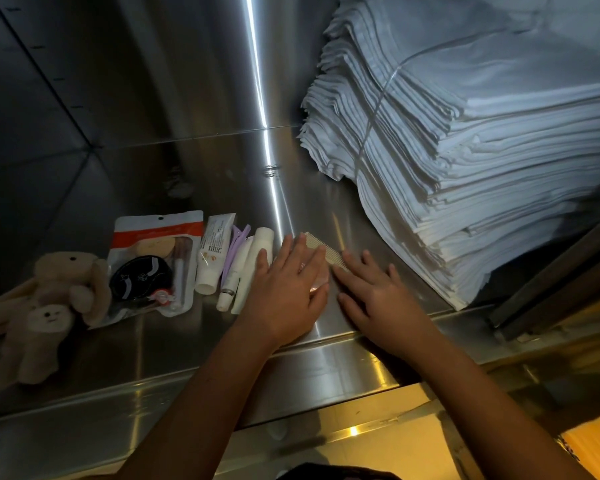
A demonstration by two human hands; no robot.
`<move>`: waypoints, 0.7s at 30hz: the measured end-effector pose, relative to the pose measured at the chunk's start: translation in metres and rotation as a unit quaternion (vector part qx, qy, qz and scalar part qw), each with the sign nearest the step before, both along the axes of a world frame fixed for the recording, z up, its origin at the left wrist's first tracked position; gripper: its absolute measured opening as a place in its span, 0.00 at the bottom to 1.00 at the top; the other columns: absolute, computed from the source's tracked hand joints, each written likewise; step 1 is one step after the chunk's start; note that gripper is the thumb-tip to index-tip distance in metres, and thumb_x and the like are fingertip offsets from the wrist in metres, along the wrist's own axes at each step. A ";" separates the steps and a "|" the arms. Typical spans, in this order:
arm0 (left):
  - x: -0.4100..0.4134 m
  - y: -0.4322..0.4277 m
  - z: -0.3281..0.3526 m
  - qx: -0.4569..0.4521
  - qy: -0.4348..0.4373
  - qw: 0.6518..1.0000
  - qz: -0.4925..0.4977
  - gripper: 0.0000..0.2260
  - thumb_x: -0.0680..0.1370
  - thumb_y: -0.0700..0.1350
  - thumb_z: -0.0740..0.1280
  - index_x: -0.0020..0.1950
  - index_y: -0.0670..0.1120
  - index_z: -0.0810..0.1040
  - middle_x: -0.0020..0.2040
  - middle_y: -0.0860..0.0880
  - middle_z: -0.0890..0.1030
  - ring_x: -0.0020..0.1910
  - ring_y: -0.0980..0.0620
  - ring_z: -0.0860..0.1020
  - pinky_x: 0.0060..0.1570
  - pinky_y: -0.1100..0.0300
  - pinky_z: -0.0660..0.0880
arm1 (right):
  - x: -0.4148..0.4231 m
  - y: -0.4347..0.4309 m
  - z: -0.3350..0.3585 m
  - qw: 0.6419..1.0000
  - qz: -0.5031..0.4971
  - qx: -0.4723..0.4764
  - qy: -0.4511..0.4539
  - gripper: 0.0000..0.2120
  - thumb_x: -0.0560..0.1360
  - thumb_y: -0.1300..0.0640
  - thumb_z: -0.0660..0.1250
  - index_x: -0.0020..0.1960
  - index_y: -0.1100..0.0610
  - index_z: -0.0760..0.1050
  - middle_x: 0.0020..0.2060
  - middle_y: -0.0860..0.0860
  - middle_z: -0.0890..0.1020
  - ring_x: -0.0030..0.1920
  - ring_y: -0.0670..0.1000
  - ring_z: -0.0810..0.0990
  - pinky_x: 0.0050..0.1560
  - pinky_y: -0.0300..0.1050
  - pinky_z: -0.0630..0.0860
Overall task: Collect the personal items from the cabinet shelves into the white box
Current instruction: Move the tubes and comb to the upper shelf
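Entry: head view, steel cabinet shelf (187,341). Landmark: the cream comb (328,252).

- Left hand (284,289) lay flat over the near-left part of the comb, fingers straight and together, gripping nothing. A pinkish thing showed under its edge; I could not tell what.
- Right hand (381,292) lay just right of the comb, fingers spread and straight on the steel, index tip at the comb's near end. Nothing held.
- Left of the comb, in a row: white tubes (253,268), purple clips (236,244), a printed tube (212,258), a clear pouch (153,265) and, farthest left, plush toys (49,299).
- Right of and behind the comb: a tied stack of white cloths (499,168).
- The white box was not in view.

Step, as I judged it: picking up the comb, with collection barely begun. The comb lay flat on slick steel, so the next move probably called for sliding it to the shelf lip or pinching it between both hands.
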State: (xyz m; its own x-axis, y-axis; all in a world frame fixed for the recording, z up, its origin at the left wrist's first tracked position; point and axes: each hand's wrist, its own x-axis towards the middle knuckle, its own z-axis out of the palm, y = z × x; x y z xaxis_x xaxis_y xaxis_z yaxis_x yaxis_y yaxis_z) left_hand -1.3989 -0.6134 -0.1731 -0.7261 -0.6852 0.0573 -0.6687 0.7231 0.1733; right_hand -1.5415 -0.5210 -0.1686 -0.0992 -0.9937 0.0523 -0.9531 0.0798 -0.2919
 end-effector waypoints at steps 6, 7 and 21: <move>0.011 -0.001 0.002 0.010 0.003 1.000 0.001 0.27 0.79 0.54 0.52 0.75 0.54 0.44 0.76 0.50 0.42 0.73 0.52 0.37 0.68 0.49 0.36 | 0.019 -0.009 -0.001 0.999 -0.013 0.025 -0.025 0.26 0.80 0.50 0.52 0.75 0.53 0.49 0.76 0.52 0.47 0.74 0.54 0.42 0.71 0.52 0.41; 0.012 -0.001 0.002 0.014 0.003 1.000 0.005 0.27 0.79 0.54 0.51 0.75 0.54 0.43 0.76 0.50 0.41 0.73 0.52 0.37 0.67 0.49 0.35 | 0.023 -0.012 0.000 0.999 -0.024 0.029 -0.038 0.27 0.80 0.51 0.52 0.75 0.54 0.48 0.76 0.53 0.47 0.74 0.54 0.42 0.71 0.52 0.43; 0.011 -0.003 0.004 -0.002 0.009 0.999 0.037 0.26 0.79 0.58 0.48 0.75 0.55 0.44 0.77 0.48 0.44 0.74 0.47 0.38 0.69 0.46 0.37 | 0.040 -0.022 0.004 0.996 -0.074 0.027 -0.035 0.28 0.80 0.51 0.52 0.75 0.56 0.44 0.75 0.54 0.50 0.74 0.56 0.46 0.71 0.56 0.48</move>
